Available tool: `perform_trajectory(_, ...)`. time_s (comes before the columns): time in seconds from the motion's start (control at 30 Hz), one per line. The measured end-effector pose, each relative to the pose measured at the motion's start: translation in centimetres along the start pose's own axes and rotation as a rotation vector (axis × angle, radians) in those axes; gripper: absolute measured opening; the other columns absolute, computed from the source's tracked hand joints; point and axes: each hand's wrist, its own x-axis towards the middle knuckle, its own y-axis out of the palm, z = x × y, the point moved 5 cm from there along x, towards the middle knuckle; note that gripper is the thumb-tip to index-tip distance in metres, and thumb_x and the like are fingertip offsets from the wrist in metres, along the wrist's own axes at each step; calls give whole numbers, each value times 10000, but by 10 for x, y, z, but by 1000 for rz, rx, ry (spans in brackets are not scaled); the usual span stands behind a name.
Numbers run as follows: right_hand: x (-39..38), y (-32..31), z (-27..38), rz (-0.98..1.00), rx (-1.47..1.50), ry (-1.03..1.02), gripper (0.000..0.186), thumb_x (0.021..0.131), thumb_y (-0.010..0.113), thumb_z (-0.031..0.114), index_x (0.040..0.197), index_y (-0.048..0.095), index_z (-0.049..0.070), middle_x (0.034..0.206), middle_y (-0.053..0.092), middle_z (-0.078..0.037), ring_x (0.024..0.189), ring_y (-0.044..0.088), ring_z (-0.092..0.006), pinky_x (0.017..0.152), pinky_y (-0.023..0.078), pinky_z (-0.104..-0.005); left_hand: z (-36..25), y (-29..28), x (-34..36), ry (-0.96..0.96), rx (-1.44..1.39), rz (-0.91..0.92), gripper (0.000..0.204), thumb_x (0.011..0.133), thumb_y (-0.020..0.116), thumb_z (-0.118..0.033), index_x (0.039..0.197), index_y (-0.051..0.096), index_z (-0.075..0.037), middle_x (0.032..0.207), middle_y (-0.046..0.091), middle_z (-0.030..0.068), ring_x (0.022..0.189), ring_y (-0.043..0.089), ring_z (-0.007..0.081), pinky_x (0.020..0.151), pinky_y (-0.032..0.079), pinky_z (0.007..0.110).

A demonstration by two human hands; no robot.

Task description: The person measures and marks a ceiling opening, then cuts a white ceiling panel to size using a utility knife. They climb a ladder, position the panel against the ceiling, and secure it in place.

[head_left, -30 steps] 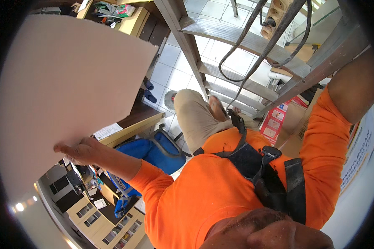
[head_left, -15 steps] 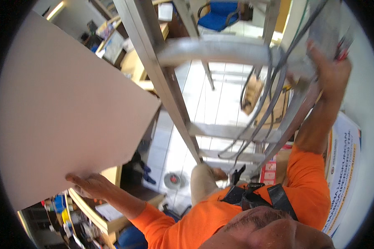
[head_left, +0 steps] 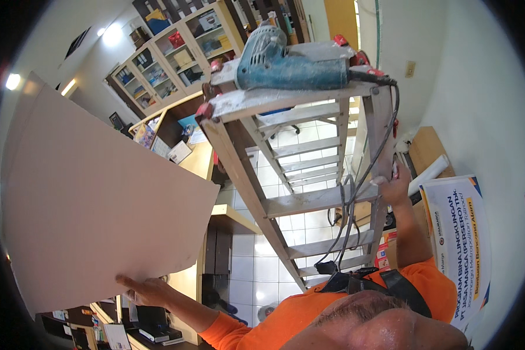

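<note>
My left hand (head_left: 143,290) grips the lower edge of a large, flat, pale board (head_left: 108,198), thumb on its face and fingers mostly behind. The board looks like plasterboard, stands tilted at my left and has a ragged lower right edge. An aluminium stepladder (head_left: 318,201) rises in front of me. My right hand (head_left: 395,188) is closed around its right side rail, below the top. Something small and red shows by that hand; its kind is not clear. On the ladder's top lies a teal power drill (head_left: 297,73), its dark cable (head_left: 384,143) hanging down past the steps.
Wooden desks (head_left: 239,219) run along the left, with glass-fronted cabinets (head_left: 178,52) behind. A printed banner (head_left: 458,245), a white roll (head_left: 429,174) and cardboard (head_left: 430,150) lean by the right wall. The floor (head_left: 245,274) is white tile.
My right hand has come down from the ladder's upper right to lower on its side rail. The view has shifted, bringing the drill on top into sight. The board stays in my left hand.
</note>
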Motion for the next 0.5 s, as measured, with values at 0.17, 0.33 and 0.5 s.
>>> perform_trajectory(0.17,5,-7,33,-246,-152,-404,663,960,676,480,1245,588,-112,1102,669,-248,1007,688,-360,853,548,-400,-6,32,-7,20,-103,-8,592,935,771,-387,1241,638,103,1280,658,190,1079,646,247,959,537,377)
perform_trajectory(0.33,94,-61,27,-608,106,211,415,1072,539,349,1232,679,-7,1023,718,-93,761,598,-146,672,461,-259,-28,52,-25,98,10,-60,629,952,746,-414,1268,619,115,1237,671,203,1018,651,240,871,555,376)
perform_trajectory(0.5,304,-33,111,77,-307,141,538,1013,605,455,1378,577,61,1128,725,-204,1026,682,-315,902,518,-454,-77,53,-42,190,41,-195,864,805,828,-594,1176,596,151,1259,633,261,1021,642,282,898,558,422)
